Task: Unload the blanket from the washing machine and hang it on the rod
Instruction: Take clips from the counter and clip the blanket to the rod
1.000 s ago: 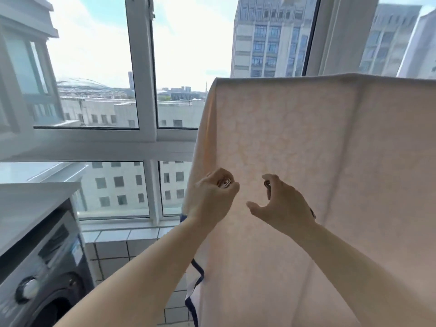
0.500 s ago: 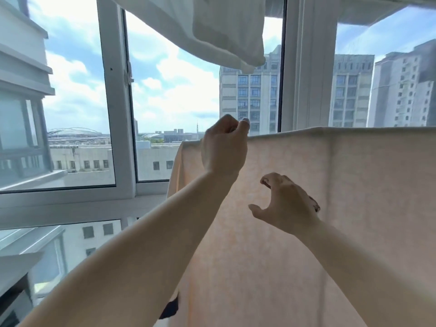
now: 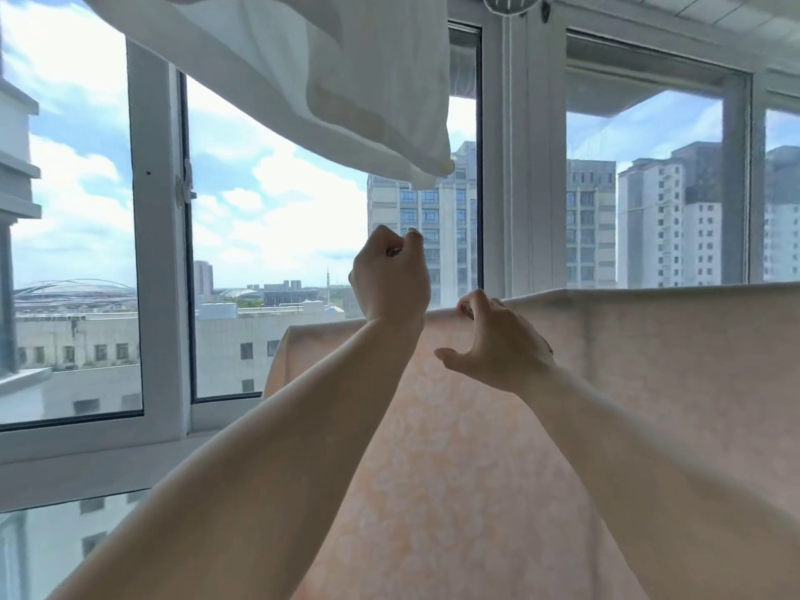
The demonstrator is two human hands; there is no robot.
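Your right hand pinches the peach blanket at its top fold to square it. Left hand is raised, fingers curled; whether it pinches anything, you cannot tell

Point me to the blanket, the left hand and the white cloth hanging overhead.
blanket (image 3: pixel 649 361): head view, bare upper panel right of the hands.
left hand (image 3: pixel 389 279): head view, back of the hand.
white cloth (image 3: pixel 346 80): head view, middle of the hanging fabric.
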